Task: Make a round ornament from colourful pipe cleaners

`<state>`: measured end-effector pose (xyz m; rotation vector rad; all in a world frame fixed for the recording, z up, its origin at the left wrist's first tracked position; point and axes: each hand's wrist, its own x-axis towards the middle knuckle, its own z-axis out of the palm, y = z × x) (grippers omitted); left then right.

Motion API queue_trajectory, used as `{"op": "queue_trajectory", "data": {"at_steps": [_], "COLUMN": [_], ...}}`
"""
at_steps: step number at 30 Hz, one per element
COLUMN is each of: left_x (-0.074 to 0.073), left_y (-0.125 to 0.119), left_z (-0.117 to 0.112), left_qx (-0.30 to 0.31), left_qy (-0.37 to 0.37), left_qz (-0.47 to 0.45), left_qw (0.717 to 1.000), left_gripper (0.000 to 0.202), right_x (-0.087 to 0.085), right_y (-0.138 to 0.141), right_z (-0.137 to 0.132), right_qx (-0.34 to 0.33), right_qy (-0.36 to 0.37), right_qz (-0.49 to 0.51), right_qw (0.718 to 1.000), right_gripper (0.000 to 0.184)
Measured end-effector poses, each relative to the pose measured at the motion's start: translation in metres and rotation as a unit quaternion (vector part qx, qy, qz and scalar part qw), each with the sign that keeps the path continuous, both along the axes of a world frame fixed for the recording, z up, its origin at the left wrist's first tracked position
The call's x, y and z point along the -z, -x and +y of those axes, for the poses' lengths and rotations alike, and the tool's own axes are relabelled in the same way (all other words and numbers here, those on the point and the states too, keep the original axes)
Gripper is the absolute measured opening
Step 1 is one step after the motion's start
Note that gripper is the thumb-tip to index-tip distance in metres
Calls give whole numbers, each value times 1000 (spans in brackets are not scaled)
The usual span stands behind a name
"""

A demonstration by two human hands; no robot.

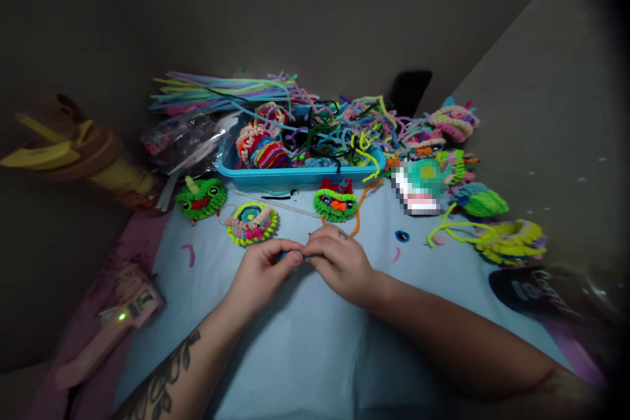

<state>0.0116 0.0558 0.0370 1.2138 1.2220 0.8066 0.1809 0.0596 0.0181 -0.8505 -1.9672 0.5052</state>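
Observation:
My left hand [268,272] and my right hand [342,262] meet over the middle of the cloth, fingertips pinched together. Between them runs a thin dark-blue pipe cleaner [285,254], mostly covered by the fingers. Just beyond my hands lie a round green and red pipe-cleaner piece [335,202] with eyes, and a pink and yellow round one [252,223]. A green horned one [201,198] sits farther left. An orange strand [361,207] trails behind my right hand. To its right lie a blue eye piece [402,236] and a short pink scrap [396,256].
At the back stands a blue tray [300,177] heaped with tangled pipe cleaners, a bundle of pastel stems [221,93] behind it. A pink glue gun [118,315] with a green light lies left. Yellow pipe-cleaner work [512,241] and a dark coffee package [536,292] are right.

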Motion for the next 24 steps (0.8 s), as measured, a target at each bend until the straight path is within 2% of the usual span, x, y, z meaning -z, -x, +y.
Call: {"op": "queue_trajectory", "data": {"at_steps": [4, 8, 12, 15, 19, 24], "left_x": [0, -1, -2, -2, -3, -5], "left_y": [4, 9, 10, 8, 7, 6], "left_z": [0, -1, -2, -2, -2, -3], "left_qx": [-17, -66, -55, -43, -56, -69], "left_qy": [-51, -144, -237, -244, -192, -128], "left_qz": [21, 65, 95, 89, 71, 58], "left_qw": [998, 985, 965, 965, 977, 988], "left_gripper": [21, 18, 10, 8, 13, 14], "right_x": [-3, -6, -5, -7, -10, -9], "right_y": [-1, -2, 0, 4, 5, 4], "right_z": [1, 0, 0, 1, 2, -1], "right_qx": [-3, 12, 4, -12, -11, 8], "right_qy": [27, 162, 333, 404, 407, 356], "right_qz": [12, 49, 128, 183, 209, 166], "right_qw": [1000, 985, 934, 896, 889, 920], "right_gripper": [16, 25, 23, 21, 18, 12]}}
